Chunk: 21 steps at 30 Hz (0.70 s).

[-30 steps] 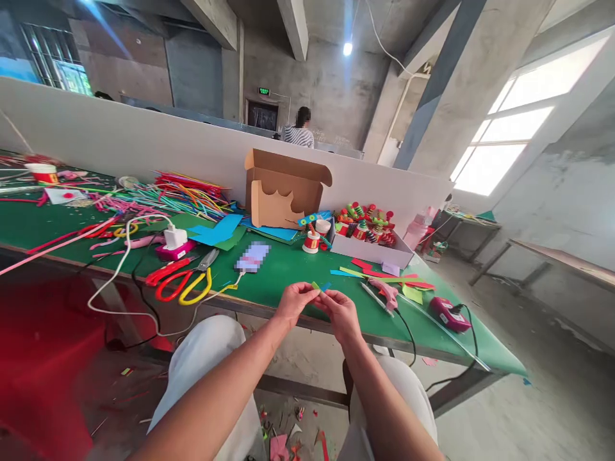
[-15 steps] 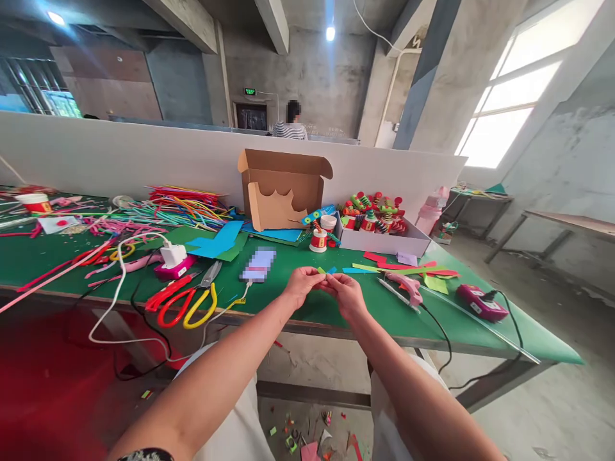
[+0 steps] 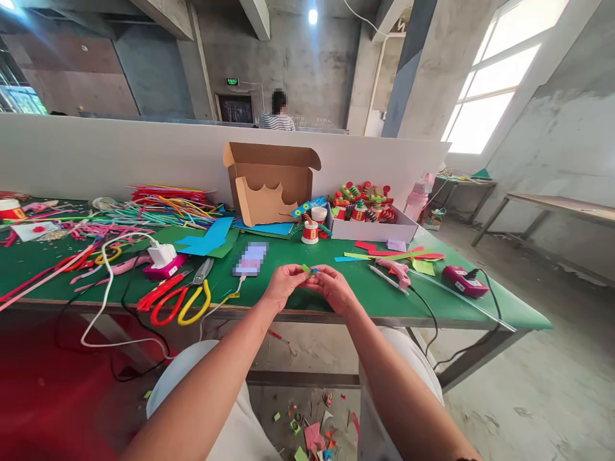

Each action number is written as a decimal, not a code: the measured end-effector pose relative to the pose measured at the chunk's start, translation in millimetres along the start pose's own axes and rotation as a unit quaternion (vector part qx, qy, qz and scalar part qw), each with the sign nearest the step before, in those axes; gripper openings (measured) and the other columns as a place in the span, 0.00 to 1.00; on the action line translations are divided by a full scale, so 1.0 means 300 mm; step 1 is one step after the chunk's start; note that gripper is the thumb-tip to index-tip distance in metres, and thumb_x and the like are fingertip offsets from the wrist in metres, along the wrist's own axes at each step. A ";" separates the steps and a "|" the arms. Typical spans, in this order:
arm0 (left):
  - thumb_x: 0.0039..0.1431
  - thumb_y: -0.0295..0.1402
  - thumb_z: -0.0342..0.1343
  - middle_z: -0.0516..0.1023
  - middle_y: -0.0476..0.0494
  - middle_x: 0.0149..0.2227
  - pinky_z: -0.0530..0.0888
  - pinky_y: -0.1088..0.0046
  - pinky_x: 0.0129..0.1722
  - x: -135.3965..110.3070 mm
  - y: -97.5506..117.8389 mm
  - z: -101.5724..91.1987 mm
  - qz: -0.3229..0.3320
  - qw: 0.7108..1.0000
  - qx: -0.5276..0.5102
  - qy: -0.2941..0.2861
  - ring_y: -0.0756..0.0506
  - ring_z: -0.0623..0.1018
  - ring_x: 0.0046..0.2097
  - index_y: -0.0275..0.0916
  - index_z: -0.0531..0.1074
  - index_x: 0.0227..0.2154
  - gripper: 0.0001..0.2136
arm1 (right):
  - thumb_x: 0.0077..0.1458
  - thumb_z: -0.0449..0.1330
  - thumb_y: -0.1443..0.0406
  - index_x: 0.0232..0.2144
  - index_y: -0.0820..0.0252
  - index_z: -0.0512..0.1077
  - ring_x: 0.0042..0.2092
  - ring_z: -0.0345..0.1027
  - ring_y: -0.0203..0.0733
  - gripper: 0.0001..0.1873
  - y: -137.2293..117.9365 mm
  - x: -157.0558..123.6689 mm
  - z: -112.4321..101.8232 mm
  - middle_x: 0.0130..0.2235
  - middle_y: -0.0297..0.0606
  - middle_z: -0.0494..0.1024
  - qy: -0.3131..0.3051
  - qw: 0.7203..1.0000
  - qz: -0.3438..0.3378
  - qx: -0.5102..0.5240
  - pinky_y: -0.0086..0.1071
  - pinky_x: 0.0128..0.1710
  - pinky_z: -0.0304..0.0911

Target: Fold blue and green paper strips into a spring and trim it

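Both my hands meet above the near edge of the green table (image 3: 365,294). My left hand (image 3: 282,282) and my right hand (image 3: 330,287) pinch a small green and blue paper piece (image 3: 308,269) between their fingertips. A pink glue gun (image 3: 396,271) lies just right of my right hand. Red and yellow scissors (image 3: 180,296) lie to the left of my left hand, beside a phone (image 3: 250,258) on a white cable.
An open cardboard box (image 3: 269,182) stands at the back, with a white tray of finished paper-cup figures (image 3: 369,218) to its right. Coloured pipe cleaners (image 3: 163,205) and paper sheets cover the left. A pink charger (image 3: 464,282) sits far right. Scraps litter the floor. A person stands behind the partition.
The view has drifted left and down a little. My hands stay joined on the small paper piece, its tips shifting slightly between my fingers.
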State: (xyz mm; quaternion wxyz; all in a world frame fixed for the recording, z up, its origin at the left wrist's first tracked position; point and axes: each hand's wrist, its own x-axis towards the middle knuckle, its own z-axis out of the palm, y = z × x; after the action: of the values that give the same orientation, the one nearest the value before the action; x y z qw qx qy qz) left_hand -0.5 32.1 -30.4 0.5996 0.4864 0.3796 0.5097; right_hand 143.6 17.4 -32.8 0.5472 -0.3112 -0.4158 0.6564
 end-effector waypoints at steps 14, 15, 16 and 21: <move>0.32 0.39 0.68 0.72 0.52 0.19 0.65 0.75 0.25 0.009 0.007 0.036 0.015 0.997 0.082 0.002 0.53 0.67 0.23 0.37 0.74 0.20 0.13 | 0.36 0.72 0.54 0.27 0.59 0.74 0.28 0.73 0.36 0.18 -0.027 -0.027 -0.040 0.25 0.31 0.77 0.038 0.994 -0.036 -0.100 0.33 0.35 0.72; 0.32 0.39 0.68 0.72 0.52 0.19 0.65 0.76 0.25 0.007 0.003 0.040 0.014 0.996 0.088 0.001 0.53 0.67 0.22 0.37 0.74 0.19 0.13 | 0.34 0.72 0.55 0.24 0.59 0.74 0.27 0.72 0.36 0.18 -0.024 -0.028 -0.047 0.23 0.31 0.76 0.041 0.992 -0.040 -0.110 0.32 0.34 0.71; 0.32 0.38 0.68 0.71 0.52 0.18 0.64 0.76 0.25 0.005 -0.002 0.044 0.015 0.996 0.092 0.002 0.53 0.66 0.22 0.37 0.74 0.19 0.12 | 0.32 0.73 0.56 0.22 0.59 0.73 0.26 0.71 0.36 0.18 -0.021 -0.030 -0.053 0.22 0.30 0.76 0.044 0.991 -0.041 -0.115 0.33 0.33 0.71; 0.33 0.38 0.69 0.75 0.50 0.21 0.68 0.74 0.29 -0.008 -0.030 0.061 0.007 0.999 0.041 0.004 0.52 0.70 0.25 0.35 0.76 0.21 0.13 | 0.30 0.74 0.56 0.20 0.59 0.73 0.26 0.72 0.37 0.18 0.000 -0.042 -0.054 0.22 0.32 0.77 0.069 0.994 -0.042 -0.070 0.33 0.33 0.71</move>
State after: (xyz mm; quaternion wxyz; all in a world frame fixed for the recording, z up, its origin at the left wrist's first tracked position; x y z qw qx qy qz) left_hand 18.6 26.1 -34.7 0.5743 0.5112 0.3986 0.5001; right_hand 160.3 8.6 -40.9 0.5785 -0.3756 -0.4345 0.5792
